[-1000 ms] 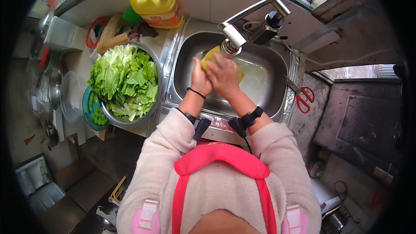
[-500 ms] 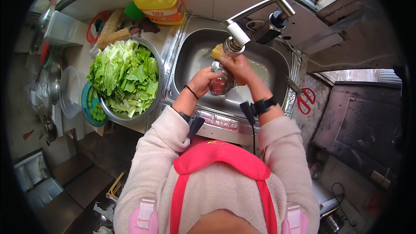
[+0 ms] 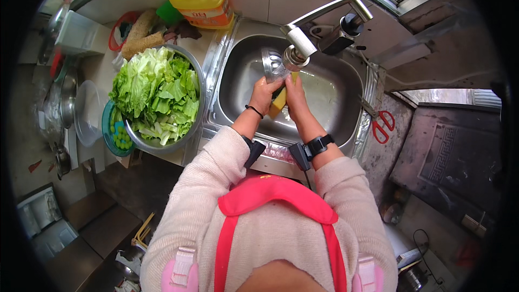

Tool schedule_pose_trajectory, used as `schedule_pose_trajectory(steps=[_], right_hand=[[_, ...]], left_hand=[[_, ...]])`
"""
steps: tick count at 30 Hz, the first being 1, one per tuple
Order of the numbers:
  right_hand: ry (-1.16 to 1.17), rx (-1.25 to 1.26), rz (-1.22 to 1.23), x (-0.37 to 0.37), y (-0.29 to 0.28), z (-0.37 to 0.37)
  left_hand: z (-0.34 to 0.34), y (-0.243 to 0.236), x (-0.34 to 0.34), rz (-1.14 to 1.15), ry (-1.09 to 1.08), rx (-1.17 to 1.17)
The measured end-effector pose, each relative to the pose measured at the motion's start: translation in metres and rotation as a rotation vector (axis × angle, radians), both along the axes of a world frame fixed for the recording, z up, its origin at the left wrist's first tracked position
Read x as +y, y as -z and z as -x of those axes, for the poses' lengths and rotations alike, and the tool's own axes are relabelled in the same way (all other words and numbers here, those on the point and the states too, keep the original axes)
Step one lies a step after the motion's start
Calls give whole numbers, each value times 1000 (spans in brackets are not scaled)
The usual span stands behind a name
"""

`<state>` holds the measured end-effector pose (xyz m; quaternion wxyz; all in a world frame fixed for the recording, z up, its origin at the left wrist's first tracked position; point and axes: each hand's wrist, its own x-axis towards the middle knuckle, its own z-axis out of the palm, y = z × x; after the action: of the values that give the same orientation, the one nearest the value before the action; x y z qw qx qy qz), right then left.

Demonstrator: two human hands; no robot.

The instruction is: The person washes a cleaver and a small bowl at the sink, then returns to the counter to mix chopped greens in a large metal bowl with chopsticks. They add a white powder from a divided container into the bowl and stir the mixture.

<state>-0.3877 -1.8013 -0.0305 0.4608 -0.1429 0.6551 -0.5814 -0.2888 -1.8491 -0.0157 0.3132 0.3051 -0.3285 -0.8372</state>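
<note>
Both my hands are in the stainless sink point(image 3: 346, 81), below the tap point(image 3: 300, 43). My left hand point(image 3: 262, 94) grips a shiny cup-like container point(image 3: 272, 60), raised toward the sink's back and partly hidden by the tap; I cannot tell if it is glass or metal. My right hand point(image 3: 296, 97) is closed on a yellow sponge point(image 3: 277, 105), which slants down between the two hands.
A steel bowl of lettuce point(image 3: 157, 92) and a teal bowl point(image 3: 116, 132) sit on the left counter. A yellow pump jug point(image 3: 200, 2) stands behind. Red-handled scissors point(image 3: 383, 124) lie right of the sink; a dark panel point(image 3: 443, 162) is at the far right.
The hands were together on the sponge; then the container appeared low between them. Now it is higher, toward the sink's back, and the right hand has dropped lower with the sponge.
</note>
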Motion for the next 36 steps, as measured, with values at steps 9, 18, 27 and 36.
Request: schedule_pose_trajectory(steps=[9,18,27,36], right_hand=[[-308,1102,282,1,-15,-3],[-32,547,178,20,6,3],[23,-860,309,25,-8,46],[19,-337,215,9,-10,40]], left_hand=[[6,11,-10,-251,-93,134],[-8,15,-10,-568,-309,394],[-10,74,-24,-758,-219,369],[30,-29,21,1404,-19,-911]])
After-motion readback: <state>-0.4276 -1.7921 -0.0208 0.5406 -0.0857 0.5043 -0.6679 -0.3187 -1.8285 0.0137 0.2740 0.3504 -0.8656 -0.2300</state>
